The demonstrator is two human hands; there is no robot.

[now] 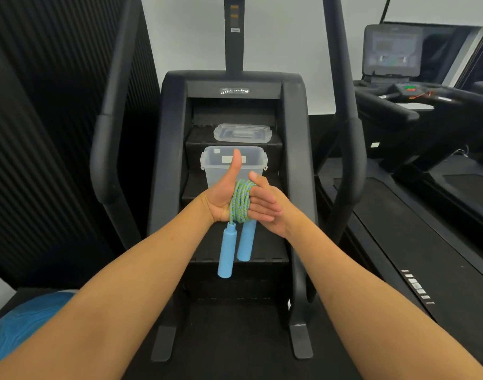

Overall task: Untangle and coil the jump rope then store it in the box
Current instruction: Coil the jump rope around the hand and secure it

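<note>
Before box | jump rope wraps left hand | right hand half-hidden

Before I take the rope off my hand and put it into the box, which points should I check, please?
1. Rope coiled: ok, it is wound round the left hand.
2. Handles free: ok, both hang below the coil.
3. Box open: ok, the lid lies behind it.
4. Box empty: cannot tell, the hands cover part of it.
5. Right hand secures the coil: cannot tell, its thumb lies on top, its fingers are hidden.
</note>
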